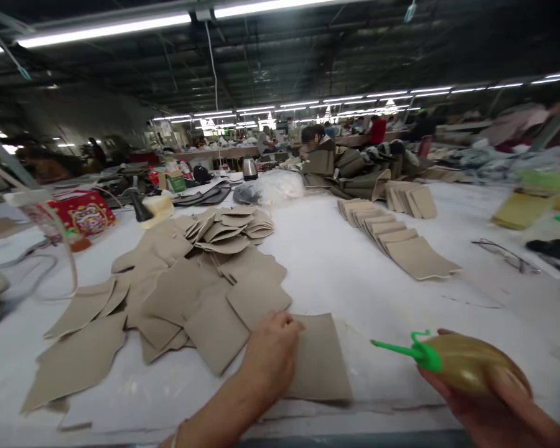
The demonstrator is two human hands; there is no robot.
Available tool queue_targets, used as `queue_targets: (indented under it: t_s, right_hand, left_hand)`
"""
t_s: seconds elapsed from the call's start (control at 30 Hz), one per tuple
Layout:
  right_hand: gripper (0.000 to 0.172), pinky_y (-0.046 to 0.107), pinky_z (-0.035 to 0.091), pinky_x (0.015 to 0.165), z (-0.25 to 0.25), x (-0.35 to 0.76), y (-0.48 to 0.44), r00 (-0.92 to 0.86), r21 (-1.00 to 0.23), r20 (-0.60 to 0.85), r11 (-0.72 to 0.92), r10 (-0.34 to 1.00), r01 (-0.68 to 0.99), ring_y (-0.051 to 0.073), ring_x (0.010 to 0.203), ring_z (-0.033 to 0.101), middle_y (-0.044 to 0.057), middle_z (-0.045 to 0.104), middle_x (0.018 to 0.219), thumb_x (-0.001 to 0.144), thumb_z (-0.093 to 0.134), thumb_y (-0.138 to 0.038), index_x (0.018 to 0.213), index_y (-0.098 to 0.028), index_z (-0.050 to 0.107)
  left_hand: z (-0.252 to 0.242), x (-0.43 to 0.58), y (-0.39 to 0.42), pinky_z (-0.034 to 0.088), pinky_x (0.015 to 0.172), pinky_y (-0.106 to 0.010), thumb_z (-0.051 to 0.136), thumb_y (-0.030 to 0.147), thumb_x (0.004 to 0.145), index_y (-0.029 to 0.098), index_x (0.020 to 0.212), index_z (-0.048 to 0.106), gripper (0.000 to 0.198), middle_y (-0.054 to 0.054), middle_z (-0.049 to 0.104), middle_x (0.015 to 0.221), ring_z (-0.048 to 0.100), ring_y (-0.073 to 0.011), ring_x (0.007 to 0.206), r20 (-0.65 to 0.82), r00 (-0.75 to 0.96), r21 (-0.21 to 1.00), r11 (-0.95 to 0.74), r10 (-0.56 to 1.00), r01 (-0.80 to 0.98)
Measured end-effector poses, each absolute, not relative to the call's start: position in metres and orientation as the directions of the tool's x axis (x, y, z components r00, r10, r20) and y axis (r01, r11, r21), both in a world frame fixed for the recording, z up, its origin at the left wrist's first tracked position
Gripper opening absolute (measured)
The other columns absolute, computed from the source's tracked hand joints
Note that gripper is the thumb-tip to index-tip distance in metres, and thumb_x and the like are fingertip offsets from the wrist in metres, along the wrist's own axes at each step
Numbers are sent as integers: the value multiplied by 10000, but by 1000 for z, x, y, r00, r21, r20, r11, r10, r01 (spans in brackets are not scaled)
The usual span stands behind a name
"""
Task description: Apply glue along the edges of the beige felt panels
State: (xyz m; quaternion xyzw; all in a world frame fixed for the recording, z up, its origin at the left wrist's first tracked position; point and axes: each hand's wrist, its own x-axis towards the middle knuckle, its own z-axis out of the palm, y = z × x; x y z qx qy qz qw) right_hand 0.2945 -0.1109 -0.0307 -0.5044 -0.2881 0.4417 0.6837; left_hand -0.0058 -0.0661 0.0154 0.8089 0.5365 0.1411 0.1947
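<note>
Hands at the near edge of a table (336, 261) strewn with tan cut pieces.
The left hand (273, 351) rests palm down, fingers loosely spread, on a single tan piece (320, 367) near centre. To the right, the right hand (490, 410) is wrapped around an amber squeeze bottle (471, 367), its green nozzle (401, 350) pointing left. Further off lie a loose heap (182, 292) on the left and an overlapping row (396, 239) on the right.

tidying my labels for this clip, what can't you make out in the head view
Head view:
- Left hand: its own back hides the fingertips, so the grip on the tan piece is unclear.
- Right hand: cut by the bottom edge, palm behind the amber bottle.
- Red box: print blurred.
- Yellow item: blurred.
</note>
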Motion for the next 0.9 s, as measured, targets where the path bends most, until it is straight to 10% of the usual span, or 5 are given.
queue_targets:
  t_s: [0.13,0.9]
  right_hand:
    - [498,434,588,780,-19,281,-105,417,-900,-174,28,892,-435,365,998,624,98,672,1099,635,812,-444,1069,-235,688]
    - [593,275,539,827,-25,293,-109,377,-967,10,105,926,-234,271,935,650,85,680,1024,709,797,-418,1221,-231,563]
  left_hand:
    - [13,41,-75,404,985,-400,584,387,832,148,1260,542,493,-124,532,1222,479,-288,1101,-109,273,501,-185,956,846]
    - [23,60,-72,423,965,-386,545,196,699,104,1111,570,422,-172,486,1201,480,-292,1107,-236,253,340,-164,938,926]
